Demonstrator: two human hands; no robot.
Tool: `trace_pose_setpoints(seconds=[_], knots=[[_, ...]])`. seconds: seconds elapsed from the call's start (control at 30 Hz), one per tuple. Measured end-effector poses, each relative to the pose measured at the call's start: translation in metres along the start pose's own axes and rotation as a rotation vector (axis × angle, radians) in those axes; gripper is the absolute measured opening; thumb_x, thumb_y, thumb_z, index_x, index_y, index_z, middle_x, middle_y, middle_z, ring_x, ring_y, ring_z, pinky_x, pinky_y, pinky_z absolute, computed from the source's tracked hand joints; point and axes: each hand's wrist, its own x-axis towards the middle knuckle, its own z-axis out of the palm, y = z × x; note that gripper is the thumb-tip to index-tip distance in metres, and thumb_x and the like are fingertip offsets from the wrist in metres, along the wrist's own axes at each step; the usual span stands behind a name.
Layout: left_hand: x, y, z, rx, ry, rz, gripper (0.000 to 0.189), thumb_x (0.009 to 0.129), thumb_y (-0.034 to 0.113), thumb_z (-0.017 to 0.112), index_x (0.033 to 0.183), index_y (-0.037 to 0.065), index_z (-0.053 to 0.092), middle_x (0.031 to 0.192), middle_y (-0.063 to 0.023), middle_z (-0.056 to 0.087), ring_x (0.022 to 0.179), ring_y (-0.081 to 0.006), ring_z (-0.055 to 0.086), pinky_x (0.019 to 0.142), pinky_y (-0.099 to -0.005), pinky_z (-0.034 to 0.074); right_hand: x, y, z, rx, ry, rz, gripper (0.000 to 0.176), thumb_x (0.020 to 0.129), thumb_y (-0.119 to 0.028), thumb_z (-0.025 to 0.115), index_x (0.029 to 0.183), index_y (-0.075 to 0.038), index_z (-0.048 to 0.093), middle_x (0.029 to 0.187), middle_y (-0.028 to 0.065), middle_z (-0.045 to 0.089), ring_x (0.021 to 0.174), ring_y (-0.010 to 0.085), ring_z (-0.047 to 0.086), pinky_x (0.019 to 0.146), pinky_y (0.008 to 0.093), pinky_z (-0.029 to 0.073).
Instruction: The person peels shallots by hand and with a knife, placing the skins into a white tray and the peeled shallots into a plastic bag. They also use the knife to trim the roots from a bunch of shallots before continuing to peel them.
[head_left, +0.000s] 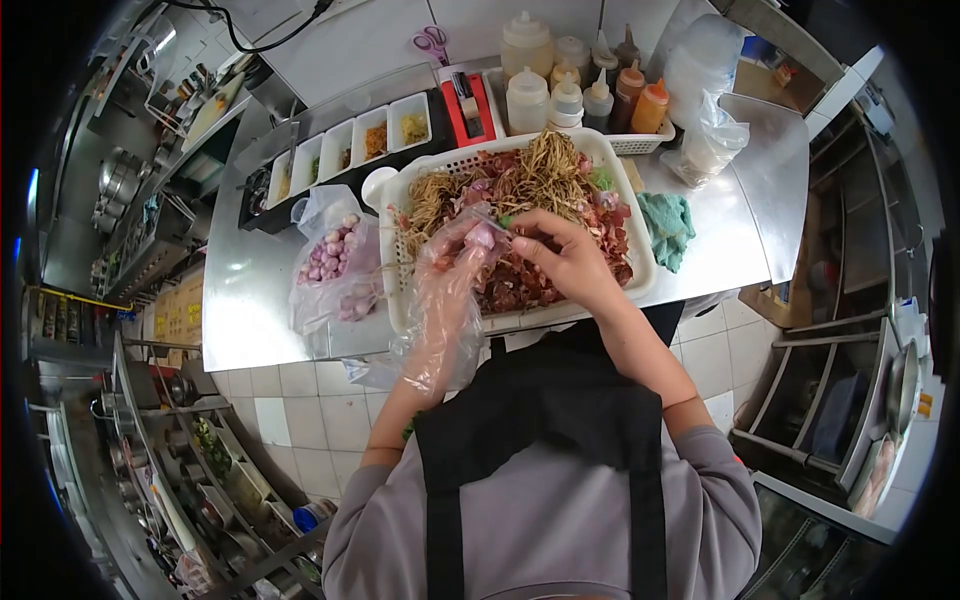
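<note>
A white perforated basket (640, 225) holds reddish peelings and bundles of dry brown stalks (552, 165). Over its middle, my left hand (458, 255), inside a clear plastic bag, has its fingers closed round a pinkish shallot (482, 238). Bare and just to the right, my right hand (562, 255) pinches at the shallot's upper end, where a bit of green shows; what lies between its fingertips is too small to tell. Left of the basket sits a clear plastic bag of peeled shallots (330, 252).
A black rack of white condiment trays (345, 145) stands at the back left. Behind the basket are a red box (472, 108) and squeeze bottles (527, 100). To the right lie a green cloth (667, 230) and a tied plastic bag (710, 145).
</note>
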Motion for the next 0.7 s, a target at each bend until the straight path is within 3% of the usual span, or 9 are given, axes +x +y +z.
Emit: trace_pose_setpoints(seconds=[0.1, 0.3, 0.37, 0.47, 0.53, 0.57, 0.7], knots=[[-0.001, -0.002, 0.0, -0.072, -0.07, 0.037, 0.034, 0.084, 0.008, 0.063, 0.117, 0.005, 0.056, 0.111, -0.0102, 0.061, 0.091, -0.0182, 0.064, 0.057, -0.0181, 0.044, 0.003, 0.002, -0.003, -0.095, 0.071, -0.098, 0.019, 0.087, -0.009, 0.059, 0.104, -0.001, 0.057, 0.09, 0.0034, 0.061, 0.084, 0.01, 0.052, 0.08, 0.025, 0.042], [-0.005, 0.009, 0.002, -0.134, -0.02, -0.111, 0.033, 0.085, 0.006, 0.061, 0.117, 0.004, 0.054, 0.112, -0.0138, 0.06, 0.09, -0.0222, 0.065, 0.055, -0.0169, 0.044, 0.007, 0.012, -0.004, -0.197, 0.16, -0.191, 0.02, 0.086, -0.011, 0.063, 0.103, -0.003, 0.059, 0.087, 0.0014, 0.06, 0.081, 0.0092, 0.054, 0.074, 0.0239, 0.043], [-0.008, 0.01, 0.003, -0.243, 0.01, -0.103, 0.029, 0.086, -0.002, 0.051, 0.114, 0.002, 0.053, 0.108, -0.0174, 0.06, 0.092, -0.0251, 0.064, 0.065, -0.0203, 0.053, 0.007, 0.013, -0.006, -0.256, 0.206, -0.241, 0.02, 0.085, -0.01, 0.063, 0.103, -0.002, 0.059, 0.087, 0.0026, 0.061, 0.082, 0.0104, 0.054, 0.076, 0.0246, 0.044], [-0.002, 0.007, 0.005, -0.404, -0.02, -0.02, 0.028, 0.085, -0.005, 0.049, 0.112, 0.002, 0.052, 0.112, -0.0194, 0.058, 0.098, -0.0278, 0.062, 0.072, -0.0226, 0.056, 0.006, 0.015, -0.014, -0.27, 0.235, -0.183, 0.02, 0.085, -0.009, 0.062, 0.103, -0.002, 0.06, 0.089, 0.0044, 0.062, 0.084, 0.0122, 0.055, 0.078, 0.0254, 0.043], [0.002, 0.004, 0.001, -0.503, -0.048, -0.023, 0.027, 0.085, -0.006, 0.05, 0.111, 0.002, 0.052, 0.114, -0.02, 0.057, 0.1, -0.0292, 0.061, 0.078, -0.0253, 0.055, 0.007, 0.019, -0.018, -0.364, 0.276, -0.263, 0.02, 0.086, -0.011, 0.061, 0.105, -0.004, 0.06, 0.089, 0.0113, 0.064, 0.077, 0.0192, 0.059, 0.074, 0.0297, 0.045], [0.003, 0.003, 0.0, -0.6, -0.078, -0.027, 0.027, 0.084, -0.006, 0.05, 0.11, 0.002, 0.052, 0.115, -0.0207, 0.055, 0.103, -0.0306, 0.059, 0.084, -0.0279, 0.055, 0.005, 0.019, -0.018, -0.365, 0.277, -0.264, 0.02, 0.086, -0.011, 0.061, 0.105, -0.004, 0.06, 0.089, 0.0113, 0.064, 0.077, 0.0192, 0.059, 0.074, 0.0297, 0.045], [0.004, 0.004, 0.004, -0.66, -0.057, -0.068, 0.023, 0.085, -0.004, 0.053, 0.108, 0.002, 0.053, 0.117, -0.0198, 0.055, 0.1, -0.0286, 0.061, 0.086, -0.0291, 0.054, -0.006, 0.002, -0.005, -0.321, 0.148, -0.205, 0.032, 0.086, -0.014, 0.06, 0.117, -0.008, 0.052, 0.089, 0.0126, 0.063, 0.079, 0.0216, 0.06, 0.074, 0.0312, 0.046]])
